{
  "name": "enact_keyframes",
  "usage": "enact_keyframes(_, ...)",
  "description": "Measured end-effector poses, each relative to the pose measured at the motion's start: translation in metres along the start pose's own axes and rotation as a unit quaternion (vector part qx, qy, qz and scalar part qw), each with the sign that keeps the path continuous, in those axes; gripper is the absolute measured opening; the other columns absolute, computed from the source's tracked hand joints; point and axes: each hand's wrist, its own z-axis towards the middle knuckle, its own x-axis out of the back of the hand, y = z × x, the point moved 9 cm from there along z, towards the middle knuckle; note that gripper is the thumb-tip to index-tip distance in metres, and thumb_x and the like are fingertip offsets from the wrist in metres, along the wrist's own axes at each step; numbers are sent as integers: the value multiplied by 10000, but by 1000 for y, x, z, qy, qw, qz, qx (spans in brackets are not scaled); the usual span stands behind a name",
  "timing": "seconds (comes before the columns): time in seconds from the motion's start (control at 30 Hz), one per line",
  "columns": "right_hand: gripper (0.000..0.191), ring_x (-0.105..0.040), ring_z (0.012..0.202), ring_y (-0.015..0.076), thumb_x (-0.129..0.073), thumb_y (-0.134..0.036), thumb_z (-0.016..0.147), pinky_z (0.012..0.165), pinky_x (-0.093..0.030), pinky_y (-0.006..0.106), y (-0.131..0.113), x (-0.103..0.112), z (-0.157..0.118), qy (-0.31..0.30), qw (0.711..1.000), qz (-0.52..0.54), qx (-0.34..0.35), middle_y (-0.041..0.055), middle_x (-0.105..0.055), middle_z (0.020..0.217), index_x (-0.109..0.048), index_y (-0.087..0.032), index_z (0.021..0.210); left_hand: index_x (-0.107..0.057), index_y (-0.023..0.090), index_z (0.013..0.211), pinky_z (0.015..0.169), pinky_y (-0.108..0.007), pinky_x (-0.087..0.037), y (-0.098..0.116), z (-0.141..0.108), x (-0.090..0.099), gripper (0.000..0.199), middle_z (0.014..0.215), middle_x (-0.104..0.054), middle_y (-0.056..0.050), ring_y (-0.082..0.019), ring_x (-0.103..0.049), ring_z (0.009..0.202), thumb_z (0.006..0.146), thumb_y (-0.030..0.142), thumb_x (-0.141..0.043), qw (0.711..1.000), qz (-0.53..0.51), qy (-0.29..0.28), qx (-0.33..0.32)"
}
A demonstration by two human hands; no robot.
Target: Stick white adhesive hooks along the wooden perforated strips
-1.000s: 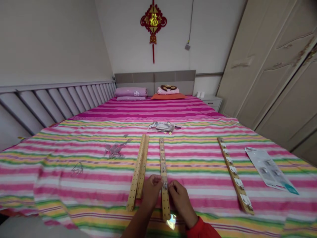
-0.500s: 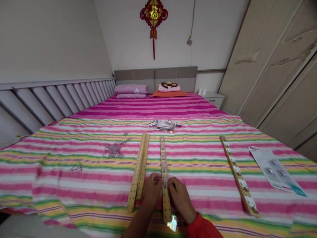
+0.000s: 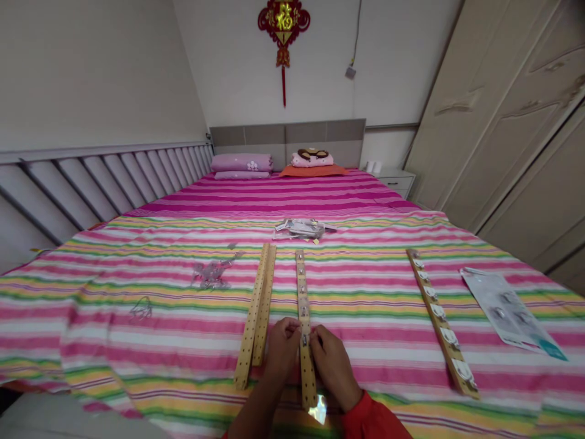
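My left hand (image 3: pixel 282 349) and my right hand (image 3: pixel 331 367) pinch from either side at a small metal hook (image 3: pixel 304 339) on a narrow perforated wooden strip (image 3: pixel 304 305). Several similar hooks sit along the strip's far half, and its near end lies beneath my hands. Just left of my left hand lie two bare perforated wooden strips (image 3: pixel 256 311), side by side. Further right, a wooden strip with white-backed hooks (image 3: pixel 441 323) lies at an angle. A clear packet of hooks (image 3: pixel 507 311) lies beyond it. Torn packaging (image 3: pixel 299 229) lies ahead.
The strips lie on a striped quilt (image 3: pixel 137 347), with clear plastic scraps (image 3: pixel 210 274) on its left. A slatted bed rail (image 3: pixel 91 183) runs along the left, a cream wardrobe (image 3: pixel 503 122) stands right, and pillows (image 3: pixel 242 163) lie at the far end.
The view has tilted slightly downward, so the room sits higher in the frame. My hands remain at the same hook on the strip, with only slight shifts in finger position.
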Motion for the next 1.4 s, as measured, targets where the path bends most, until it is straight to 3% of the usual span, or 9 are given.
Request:
enact_keyframes(0.47, 232, -544, 535, 198, -386, -359, 854, 488, -360, 282, -1, 4, -10, 39, 998, -53, 8, 5, -559, 575, -406, -262, 644, -724, 167, 746, 761, -301, -481, -3, 2, 1, 139, 774, -666, -48, -190, -618, 766, 644, 155, -630, 1000, 6, -3, -26)
enact_keyframes(0.73, 228, -491, 520, 176, -480, -439, 748, 511, -383, 280, 25, -4, -6, 0, 997, 72, -30, -33, -497, 540, -449, -249, 626, -716, 161, 738, 771, -296, -485, -4, 3, 1, 165, 785, -675, -47, -191, -625, 787, 646, 130, -582, 998, 55, -1, -14)
enact_keyframes(0.97, 428, -492, 605, 183, -567, -624, 677, 584, -425, 286, 32, 2, -1, -5, 978, 200, -62, -8, -511, 579, -528, -210, 576, -704, 146, 810, 730, -292, -489, -4, 0, 6, 200, 776, -703, -50, -187, -634, 761, 662, 190, -578, 999, 1, -47, 14)
enact_keyframes(1.07, 494, -465, 594, 170, -589, -693, 638, 571, -412, 273, 38, 2, -2, -10, 971, 227, -73, -14, -491, 571, -520, -209, 561, -701, 150, 833, 685, -289, -482, 12, 8, 39, 219, 743, -697, -43, -186, -620, 718, 674, 247, -586, 999, 22, -27, -24)
enact_keyframes(1.17, 526, -418, 558, 148, -594, -724, 622, 530, -383, 257, 43, -2, -2, -21, 966, 245, -78, -30, -445, 552, -505, -210, 553, -681, 152, 812, 683, -278, -471, 35, 26, 98, 195, 764, -676, -45, -179, -603, 726, 701, 236, -545, 988, 93, 72, -97)
enact_keyframes(1.3, 520, -393, 544, 137, -609, -709, 627, 517, -372, 247, 44, -2, -2, -14, 965, 250, -83, -40, -408, 540, -493, -210, 539, -676, 137, 878, 746, -289, -463, 48, 51, 170, 218, 828, -632, -60, -175, -585, 762, 740, 181, -512, 928, 284, 199, -139)
enact_keyframes(1.4, 508, -411, 560, 145, -625, -690, 621, 538, -392, 252, 42, -1, -2, -10, 965, 250, -81, -30, -428, 547, -505, -205, 531, -633, 131, 1074, 754, -267, -455, 41, 70, 191, 324, 987, -610, -87, -167, -591, 833, 781, 158, -499, 890, 397, 194, -115)
